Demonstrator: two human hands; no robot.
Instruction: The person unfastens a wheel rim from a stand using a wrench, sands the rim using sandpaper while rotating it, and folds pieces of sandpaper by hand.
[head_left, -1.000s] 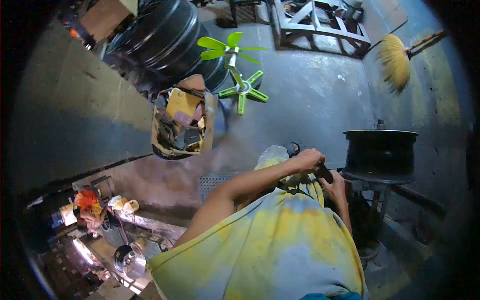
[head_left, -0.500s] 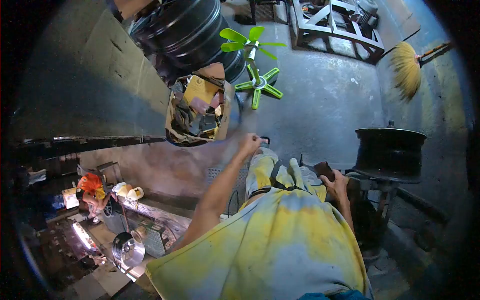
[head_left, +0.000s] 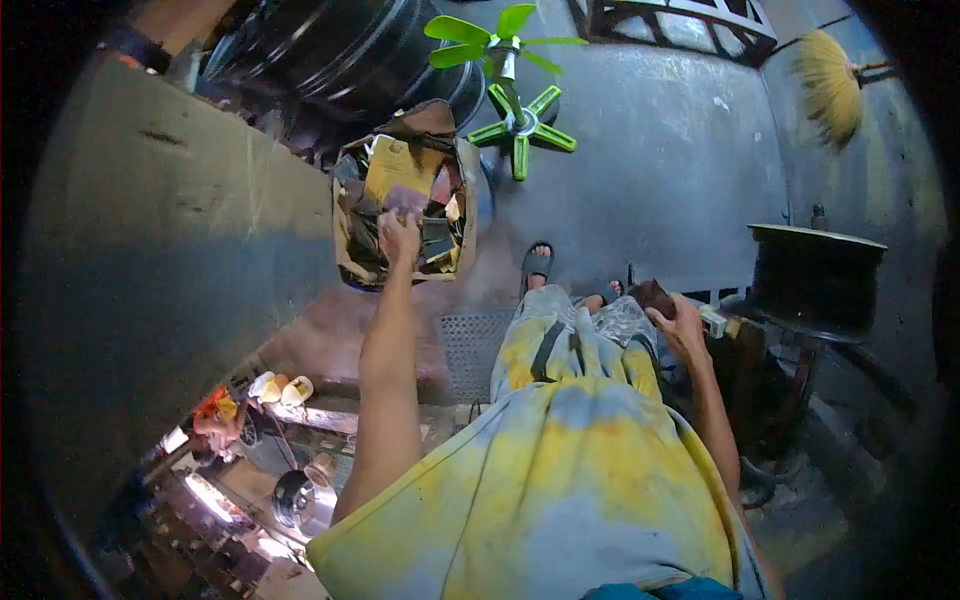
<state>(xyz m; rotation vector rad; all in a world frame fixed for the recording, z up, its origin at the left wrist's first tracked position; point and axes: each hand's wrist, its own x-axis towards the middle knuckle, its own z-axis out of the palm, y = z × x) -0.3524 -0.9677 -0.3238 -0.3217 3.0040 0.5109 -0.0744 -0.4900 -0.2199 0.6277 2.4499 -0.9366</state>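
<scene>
My left hand (head_left: 399,238) reaches over the open cardboard box (head_left: 468,205), its fingers bent at a mauve sheet (head_left: 405,198) among the scraps; whether it grips the sheet is unclear. A yellow piece (head_left: 392,168) lies beside that sheet, with dark scraps around it. On the other side, my right hand (head_left: 683,328) is closed on a dark brown piece (head_left: 653,299), held near my knee. To the right of this hand a black wheel rim (head_left: 815,280) rests on a stand.
A green fan (head_left: 520,125) stands behind the box, near large black rims (head_left: 350,60). At the back are a metal frame (head_left: 690,25) and a hanging broom (head_left: 830,90). A person in orange (head_left: 217,418) is at the lower left. A perforated plate (head_left: 475,355) lies below the box.
My left hand has left the area by my right hand and swung left to the box. My right hand still holds the brown piece. The view has shifted.
</scene>
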